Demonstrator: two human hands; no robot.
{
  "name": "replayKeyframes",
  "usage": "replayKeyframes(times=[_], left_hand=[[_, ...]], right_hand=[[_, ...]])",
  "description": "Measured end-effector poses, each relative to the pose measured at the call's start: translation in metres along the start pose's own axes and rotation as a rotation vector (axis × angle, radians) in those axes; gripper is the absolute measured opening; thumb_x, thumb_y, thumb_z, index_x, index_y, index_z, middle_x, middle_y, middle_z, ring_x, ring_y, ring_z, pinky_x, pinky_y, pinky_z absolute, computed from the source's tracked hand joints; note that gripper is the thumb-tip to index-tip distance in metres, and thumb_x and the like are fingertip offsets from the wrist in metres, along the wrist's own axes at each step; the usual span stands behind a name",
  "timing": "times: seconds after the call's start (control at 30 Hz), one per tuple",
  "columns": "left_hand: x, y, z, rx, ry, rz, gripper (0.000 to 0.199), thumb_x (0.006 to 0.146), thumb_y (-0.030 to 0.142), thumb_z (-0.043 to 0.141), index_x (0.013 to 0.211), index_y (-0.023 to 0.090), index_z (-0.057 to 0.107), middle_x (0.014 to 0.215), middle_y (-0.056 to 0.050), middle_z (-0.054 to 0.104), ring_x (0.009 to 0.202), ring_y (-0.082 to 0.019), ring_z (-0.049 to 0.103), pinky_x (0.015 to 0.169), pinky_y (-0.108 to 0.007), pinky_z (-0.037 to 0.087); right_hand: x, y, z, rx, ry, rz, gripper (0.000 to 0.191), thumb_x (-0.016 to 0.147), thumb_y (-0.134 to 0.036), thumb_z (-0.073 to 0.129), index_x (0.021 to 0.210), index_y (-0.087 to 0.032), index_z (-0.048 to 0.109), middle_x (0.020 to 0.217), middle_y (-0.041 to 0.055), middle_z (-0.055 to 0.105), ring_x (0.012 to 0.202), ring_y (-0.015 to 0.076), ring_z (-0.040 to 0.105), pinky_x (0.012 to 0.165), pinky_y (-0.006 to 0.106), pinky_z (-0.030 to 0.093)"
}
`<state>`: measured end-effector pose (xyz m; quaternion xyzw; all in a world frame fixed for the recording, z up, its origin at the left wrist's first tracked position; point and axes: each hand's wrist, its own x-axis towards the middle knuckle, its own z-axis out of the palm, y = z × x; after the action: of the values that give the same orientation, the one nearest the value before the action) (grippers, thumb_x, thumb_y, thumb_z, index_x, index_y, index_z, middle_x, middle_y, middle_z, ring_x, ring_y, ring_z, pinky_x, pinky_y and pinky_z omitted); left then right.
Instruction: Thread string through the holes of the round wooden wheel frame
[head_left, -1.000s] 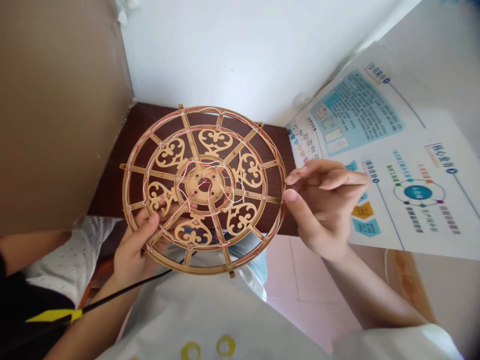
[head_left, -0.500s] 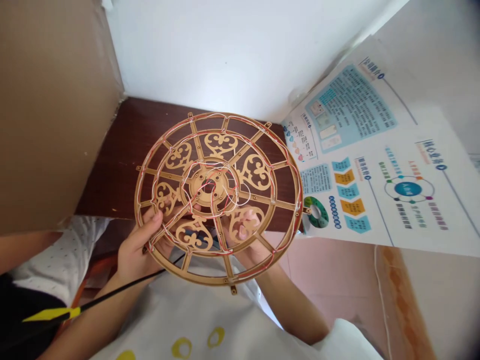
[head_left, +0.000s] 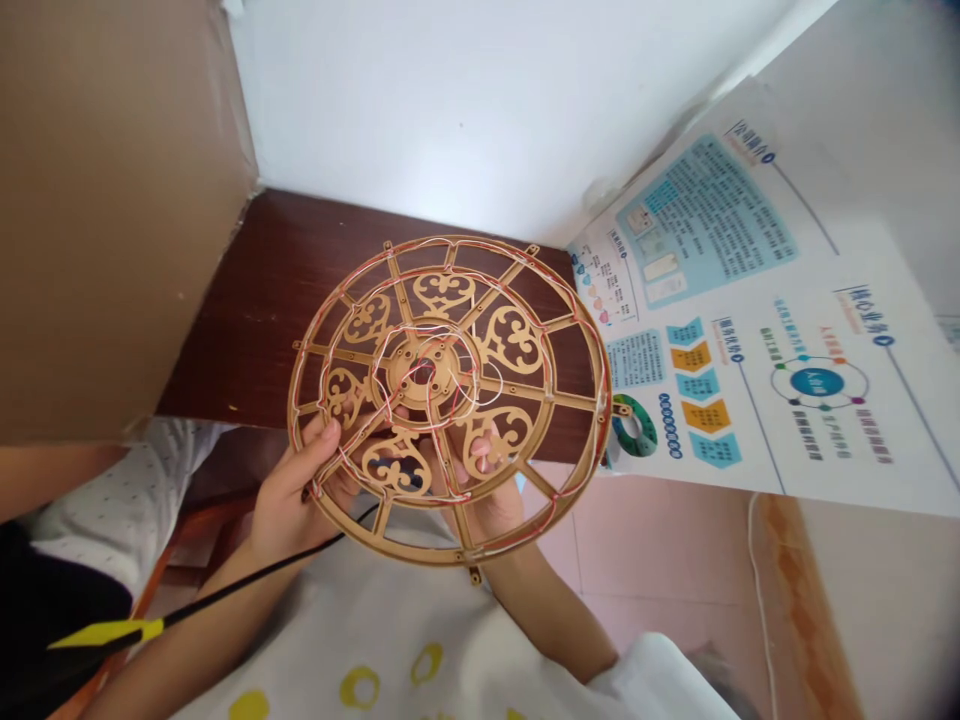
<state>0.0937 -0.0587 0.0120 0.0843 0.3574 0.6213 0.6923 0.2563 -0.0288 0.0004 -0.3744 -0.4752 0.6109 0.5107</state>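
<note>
1. While a dark wooden top (head_left: 247, 300) shows behind it, a round gold-toned openwork frame (head_left: 525, 388) is held up and tilted, apparently clear of the wood, with its lower rim toward the person's body.
2. Left hand (head_left: 296, 490): closed around the lower-left part of the frame, thumb on the front face, a firm grip.
3. Right hand (head_left: 484, 510): behind the frame, fingers showing through an opening in the fretwork. Can't tell if it's gripping or only backing the frame.
4. Thin red and white wires (head_left: 457, 400) follow the rim and spokes, with loose loops around the central hub (head_left: 424, 370).
5. Handling call: rim grip plus support from behind looks sound. Best to keep fingers off the hub loops, so nothing snags or gets pinched, and to hold the tilt steady.
6. Nearby: a cardboard panel (head_left: 112, 200) on the left, a printed blue-and-white poster (head_left: 705, 220) on the right, and a black cable (head_left: 247, 565) with a yellow tip across the left forearm (head_left: 202, 620).
</note>
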Motion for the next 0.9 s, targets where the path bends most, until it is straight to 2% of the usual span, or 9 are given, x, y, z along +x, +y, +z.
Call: replayKeyframes(times=[0.13, 0.33, 0.43, 0.5, 0.6, 0.67, 0.8, 0.9], left_hand=[[0.002, -0.007, 0.0, 0.05, 0.029, 0.069, 0.025, 0.094, 0.032, 0.077, 0.117, 0.025, 0.081, 0.12, -0.008, 0.083, 0.129, -0.034, 0.072, 0.109, -0.045, 0.061], [0.004, -0.008, 0.0, 0.059, 0.054, 0.043, 0.029, 0.094, 0.035, 0.076, 0.12, 0.025, 0.081, 0.123, -0.009, 0.082, 0.13, -0.037, 0.07, 0.106, -0.046, 0.063], [0.002, -0.006, 0.002, 0.074, 0.068, 0.037, 0.026, 0.096, 0.035, 0.074, 0.12, 0.027, 0.081, 0.123, -0.007, 0.082, 0.131, -0.037, 0.07, 0.105, -0.046, 0.063], [0.001, -0.005, 0.002, 0.07, 0.071, 0.047, 0.025, 0.095, 0.034, 0.073, 0.119, 0.029, 0.081, 0.123, -0.005, 0.082, 0.132, -0.036, 0.07, 0.105, -0.046, 0.063], [0.001, -0.004, 0.002, 0.055, 0.079, 0.075, 0.026, 0.092, 0.033, 0.076, 0.117, 0.029, 0.081, 0.122, -0.006, 0.082, 0.132, -0.035, 0.07, 0.107, -0.046, 0.062], [0.002, -0.004, 0.003, 0.053, 0.073, 0.064, 0.026, 0.089, 0.035, 0.079, 0.113, 0.027, 0.081, 0.12, -0.007, 0.082, 0.133, -0.037, 0.069, 0.109, -0.048, 0.061], [0.002, -0.002, 0.007, 0.07, 0.019, 0.014, 0.02, 0.09, 0.039, 0.078, 0.105, 0.027, 0.083, 0.117, -0.009, 0.082, 0.135, -0.04, 0.067, 0.112, -0.052, 0.059], [0.003, 0.0, 0.009, 0.082, -0.053, -0.014, 0.02, 0.092, 0.039, 0.076, 0.107, 0.028, 0.083, 0.12, -0.008, 0.082, 0.137, -0.041, 0.065, 0.113, -0.056, 0.057]], right_hand=[[0.004, -0.019, 0.013, 0.021, 0.044, -0.011, 0.053, 0.1, -0.075, 0.038, 0.087, -0.032, 0.067, 0.064, 0.0028, 0.06, 0.084, 0.0315, 0.071, 0.087, 0.052, 0.059], [0.015, -0.032, 0.017, 0.009, 0.039, -0.059, 0.055, 0.096, -0.076, 0.04, 0.091, -0.03, 0.07, 0.062, 0.0032, 0.059, 0.086, 0.0332, 0.071, 0.085, 0.051, 0.061], [0.02, -0.026, 0.011, 0.022, 0.039, -0.07, 0.055, 0.099, -0.074, 0.036, 0.089, -0.031, 0.069, 0.065, 0.0036, 0.06, 0.081, 0.0317, 0.069, 0.08, 0.05, 0.061], [0.02, -0.019, 0.007, 0.038, 0.046, -0.076, 0.052, 0.099, -0.073, 0.037, 0.085, -0.031, 0.064, 0.062, 0.0019, 0.054, 0.073, 0.0298, 0.065, 0.076, 0.048, 0.06], [0.016, -0.009, 0.002, 0.071, 0.073, -0.08, 0.04, 0.1, -0.065, 0.045, 0.08, -0.032, 0.054, 0.058, -0.0031, 0.04, 0.06, 0.0252, 0.056, 0.074, 0.045, 0.06], [0.011, -0.004, 0.0, 0.096, 0.093, -0.089, 0.032, 0.098, -0.059, 0.054, 0.081, -0.031, 0.05, 0.061, -0.0044, 0.04, 0.057, 0.023, 0.054, 0.075, 0.044, 0.06], [0.003, 0.004, 0.001, 0.128, 0.125, -0.143, 0.04, 0.083, -0.062, 0.076, 0.086, -0.032, 0.05, 0.073, -0.0023, 0.054, 0.074, 0.0251, 0.067, 0.081, 0.045, 0.06], [-0.002, 0.01, 0.001, 0.126, 0.153, -0.152, 0.043, 0.084, -0.07, 0.074, 0.088, -0.033, 0.053, 0.079, -0.0007, 0.062, 0.086, 0.0272, 0.072, 0.085, 0.046, 0.061]])
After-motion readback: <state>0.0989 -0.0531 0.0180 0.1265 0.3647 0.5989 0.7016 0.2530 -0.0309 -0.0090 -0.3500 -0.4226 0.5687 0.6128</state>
